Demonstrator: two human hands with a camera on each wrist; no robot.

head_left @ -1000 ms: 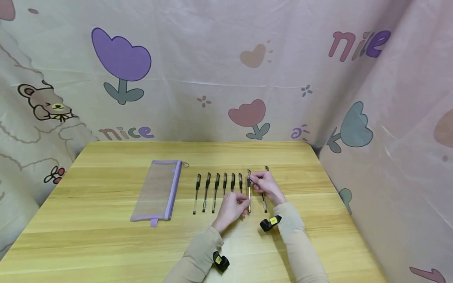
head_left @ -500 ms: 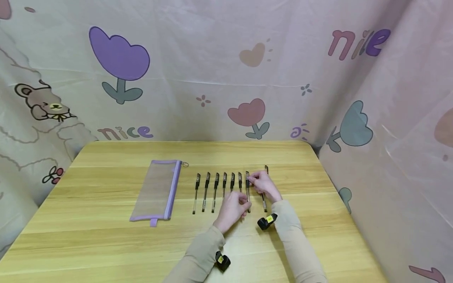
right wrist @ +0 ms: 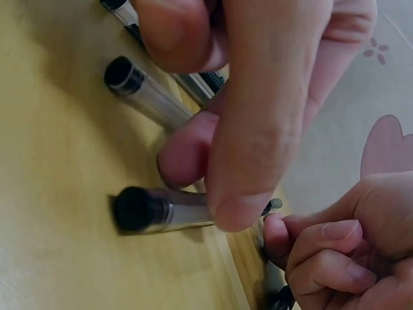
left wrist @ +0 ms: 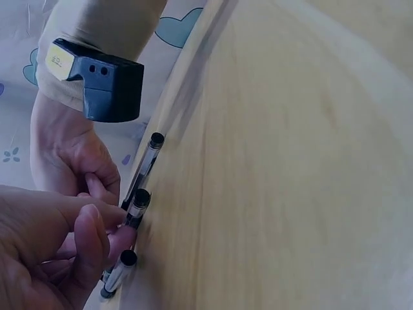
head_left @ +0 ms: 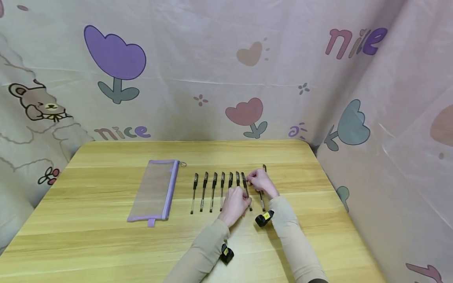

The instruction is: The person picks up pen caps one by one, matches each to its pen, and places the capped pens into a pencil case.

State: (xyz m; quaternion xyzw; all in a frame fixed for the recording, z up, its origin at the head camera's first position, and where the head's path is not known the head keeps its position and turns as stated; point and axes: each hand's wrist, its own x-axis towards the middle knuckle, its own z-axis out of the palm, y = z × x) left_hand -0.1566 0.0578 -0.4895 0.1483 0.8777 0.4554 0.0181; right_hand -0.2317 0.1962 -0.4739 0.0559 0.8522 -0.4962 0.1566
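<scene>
A clear gel pen (head_left: 244, 181) with a black cap and grip lies slightly tilted between my hands, its cap leaning left. My left hand (head_left: 233, 206) pinches its lower barrel, close to the black end plug (right wrist: 139, 208) in the right wrist view. Thumb and index finger of my right hand (head_left: 262, 184) pinch near its cap; that contact is partly hidden. Left of it, several matching pens (head_left: 205, 188) lie in a row, some partly covered by my left hand. Another pen (head_left: 262, 200) lies on the right, partly behind my right hand.
A mesh zip pouch (head_left: 152, 192) with purple edging lies flat left of the pens. The wooden table (head_left: 106, 251) meets a printed curtain (head_left: 198, 59) at the back and right. Both forearms wear a black wrist camera (head_left: 263, 218).
The pen between my hands has tilted: its cap shifted left towards the row, its lower end right. My right hand moved slightly left with it. The view drifted a little.
</scene>
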